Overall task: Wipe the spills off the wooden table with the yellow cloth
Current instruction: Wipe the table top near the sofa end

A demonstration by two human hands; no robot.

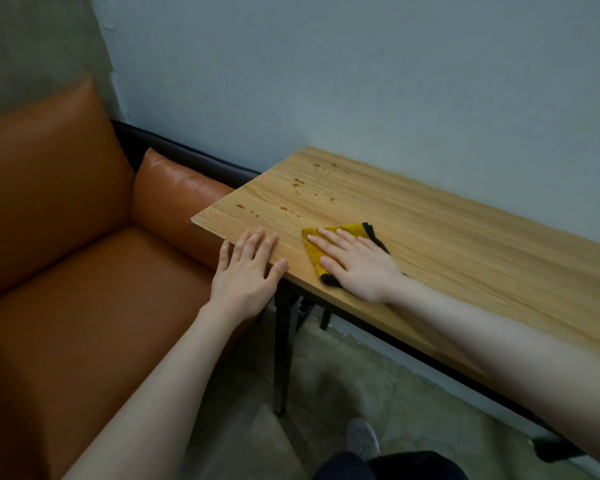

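Cloth (317, 252), yellow with black trim, lies flat near the surface's (465, 244) front edge under my right hand (359, 263), fingers straight and spread, pressing down. Brown spills (297, 183) dot the wood beyond it. My left hand (246, 271) rests flat on the corner, fingers straight, beside an orange sofa (66, 254).

**No legible text in view**

We are finding no words, labels, brand marks, numbers or signs that can be read anywhere in the head view. We are seeing no print or tag on any surface, and nothing is showing up blurred or too small that might pass for lettering.
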